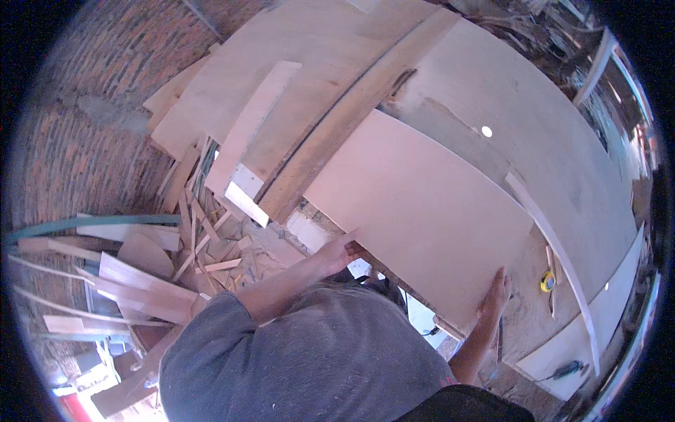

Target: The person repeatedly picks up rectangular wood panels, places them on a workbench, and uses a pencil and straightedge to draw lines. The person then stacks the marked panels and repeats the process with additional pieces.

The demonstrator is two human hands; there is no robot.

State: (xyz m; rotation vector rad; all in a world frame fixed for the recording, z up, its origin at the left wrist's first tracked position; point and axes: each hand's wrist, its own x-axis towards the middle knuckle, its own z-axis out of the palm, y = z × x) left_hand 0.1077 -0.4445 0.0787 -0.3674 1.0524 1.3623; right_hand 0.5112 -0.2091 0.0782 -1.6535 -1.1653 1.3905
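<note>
A pale rectangular plywood panel (422, 197) lies on the worktop in front of me, its near edge toward my body. My left hand (340, 254) is at the panel's near left edge, with the thumb by the top face and the fingers curled at the edge. At the right edge, my right hand (495, 295) touches the panel with its fingers stretched out along the side. Left of the panel, a long wooden beam (330, 151) with a dark groove runs away from me.
A yellow tape measure (548, 281) lies right of the panel, near a long curved wooden strip (562, 260). A dark-handled tool (568, 369) rests at lower right. Wood offcuts (218, 260) are piled at left below a brick wall (91, 126). A narrow board (253, 119) lies beyond.
</note>
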